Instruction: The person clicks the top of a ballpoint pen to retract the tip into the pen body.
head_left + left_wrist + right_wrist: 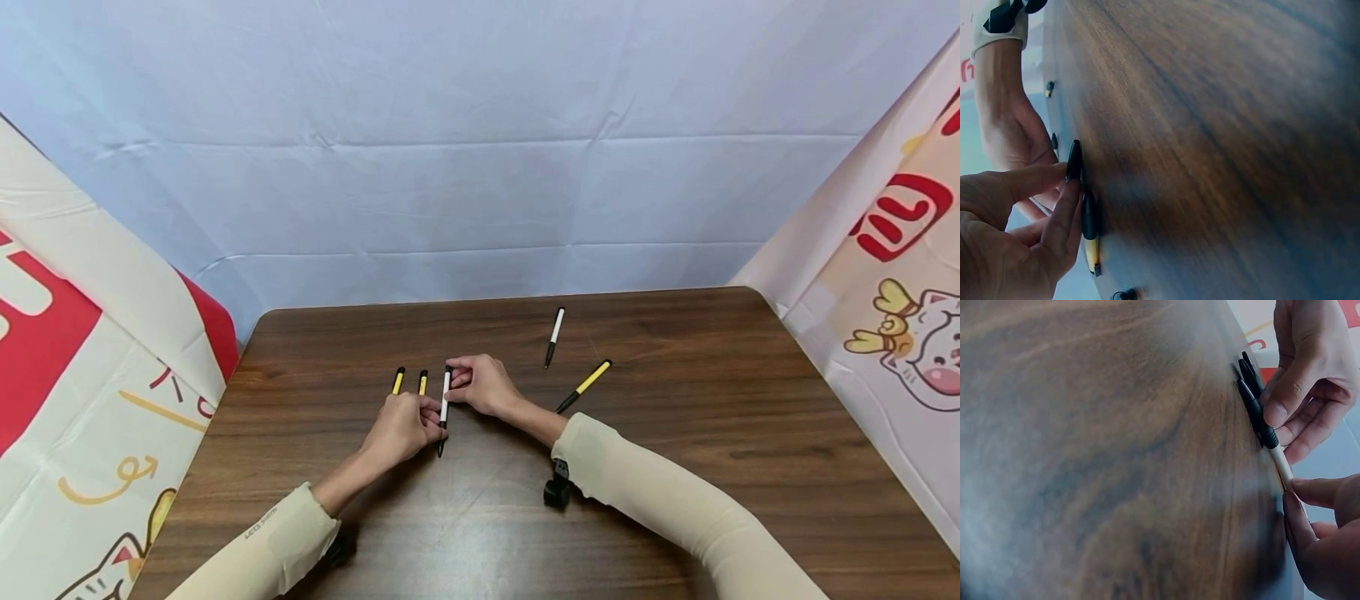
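A white pen [446,392] with a black grip lies between both hands near the middle of the table. My left hand [403,430] pinches its black grip end between thumb and finger, seen close up in the left wrist view as a black tip [1074,160]. At the other end, my right hand [487,387] pinches the white barrel, which also shows in the right wrist view [1284,466]. Just left of it are two yellow pens, one outer [398,381] and one inner [423,382], partly hidden behind my left hand.
To the right of my right hand, another white pen [555,337] lies at a slant near the far edge. Closer in, a yellow pen [588,382] rests diagonally beside my right forearm. The brown wooden table [675,367] meets a pale cloth backdrop [465,200].
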`<state>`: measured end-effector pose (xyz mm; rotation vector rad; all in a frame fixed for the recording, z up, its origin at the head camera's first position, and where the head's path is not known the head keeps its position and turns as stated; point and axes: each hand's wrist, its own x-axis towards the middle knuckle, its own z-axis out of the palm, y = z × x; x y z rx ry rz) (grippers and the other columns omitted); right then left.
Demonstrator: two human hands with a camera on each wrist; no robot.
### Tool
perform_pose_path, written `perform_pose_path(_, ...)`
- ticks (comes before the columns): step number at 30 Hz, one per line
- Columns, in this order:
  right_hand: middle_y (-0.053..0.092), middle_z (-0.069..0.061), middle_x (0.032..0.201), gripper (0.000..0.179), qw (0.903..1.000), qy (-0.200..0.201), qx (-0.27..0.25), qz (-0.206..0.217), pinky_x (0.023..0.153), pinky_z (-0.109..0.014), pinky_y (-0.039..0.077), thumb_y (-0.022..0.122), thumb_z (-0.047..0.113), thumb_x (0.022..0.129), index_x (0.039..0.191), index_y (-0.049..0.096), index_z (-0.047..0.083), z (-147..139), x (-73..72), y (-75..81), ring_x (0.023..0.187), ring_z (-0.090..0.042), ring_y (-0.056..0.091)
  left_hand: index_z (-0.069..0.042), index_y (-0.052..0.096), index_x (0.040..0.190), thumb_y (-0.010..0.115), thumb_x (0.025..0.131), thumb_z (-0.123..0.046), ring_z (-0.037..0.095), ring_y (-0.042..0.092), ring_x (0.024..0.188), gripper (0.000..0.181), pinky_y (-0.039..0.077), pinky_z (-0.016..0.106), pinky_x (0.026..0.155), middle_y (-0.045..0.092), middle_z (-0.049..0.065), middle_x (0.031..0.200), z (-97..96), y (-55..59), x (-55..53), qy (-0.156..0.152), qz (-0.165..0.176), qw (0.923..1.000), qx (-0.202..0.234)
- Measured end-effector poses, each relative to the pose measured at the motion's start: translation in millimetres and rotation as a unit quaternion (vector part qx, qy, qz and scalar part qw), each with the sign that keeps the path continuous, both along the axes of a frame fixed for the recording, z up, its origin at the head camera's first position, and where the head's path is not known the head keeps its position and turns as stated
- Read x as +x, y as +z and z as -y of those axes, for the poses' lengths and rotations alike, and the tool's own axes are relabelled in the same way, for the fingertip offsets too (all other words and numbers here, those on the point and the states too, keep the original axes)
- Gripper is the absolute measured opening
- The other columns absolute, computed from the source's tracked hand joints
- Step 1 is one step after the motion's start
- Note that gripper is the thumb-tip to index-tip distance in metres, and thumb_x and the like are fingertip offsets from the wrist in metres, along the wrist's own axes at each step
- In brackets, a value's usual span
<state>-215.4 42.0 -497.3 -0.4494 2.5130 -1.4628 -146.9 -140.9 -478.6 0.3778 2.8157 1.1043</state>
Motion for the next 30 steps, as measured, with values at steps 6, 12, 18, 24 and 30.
perform_pose_path(6,0.079,-0.005,0.096,0.054,0.9991,0.009,0.030,-0.028,0.088,-0.030,0.062,0.092,0.006,0.082,0.132,0.072,0.000,2.4,-1.5,1.6,0.086,-0.012,0.077,0.003,0.079,0.096,0.090,0.075,0.000,0.006,0.071,0.068,0.025,0.059,0.021,0.064,0.076,-0.001,0.076,0.0,-0.1,0.4,0.003,-0.002,1.0000,0.001)
perform_pose_path(12,0.076,-0.005,0.097,0.052,0.9980,0.011,0.050,-0.037,0.086,-0.028,0.061,0.093,0.006,0.080,0.129,0.074,-0.001,3.5,-3.1,2.0,0.085,-0.011,0.076,0.002,0.079,0.096,0.091,0.076,-0.001,0.005,0.071,0.068,0.024,0.059,0.021,0.064,0.076,-0.002,0.077,-1.8,1.7,1.3,0.009,0.003,0.9999,0.000)
perform_pose_path(18,0.071,-0.007,0.101,0.050,0.9965,0.015,0.064,-0.051,0.085,-0.026,0.060,0.094,0.007,0.080,0.126,0.075,0.000,3.2,-2.4,1.0,0.085,-0.010,0.073,0.001,0.079,0.094,0.092,0.076,-0.002,0.005,0.070,0.068,0.022,0.060,0.022,0.064,0.075,-0.002,0.076,-1.9,2.3,1.7,0.009,0.000,0.9999,-0.005)
perform_pose_path(24,0.071,-0.009,0.103,0.049,0.9971,0.012,0.055,-0.051,0.083,-0.026,0.061,0.094,0.007,0.079,0.125,0.076,0.000,3.1,-1.3,1.0,0.084,-0.010,0.073,0.000,0.080,0.094,0.092,0.078,-0.003,0.004,0.070,0.069,0.021,0.060,0.023,0.065,0.075,-0.002,0.076,-0.6,1.8,1.3,0.007,-0.005,0.9999,-0.009)
perform_pose_path(30,0.071,-0.009,0.104,0.049,0.9979,0.010,0.048,-0.042,0.084,-0.027,0.061,0.093,0.008,0.081,0.126,0.076,0.001,-0.9,1.3,4.4,0.087,-0.012,0.075,0.000,0.080,0.097,0.093,0.078,-0.006,0.005,0.072,0.070,0.023,0.062,0.025,0.068,0.076,-0.003,0.076,0.1,0.4,0.8,0.002,-0.016,0.9997,-0.019)
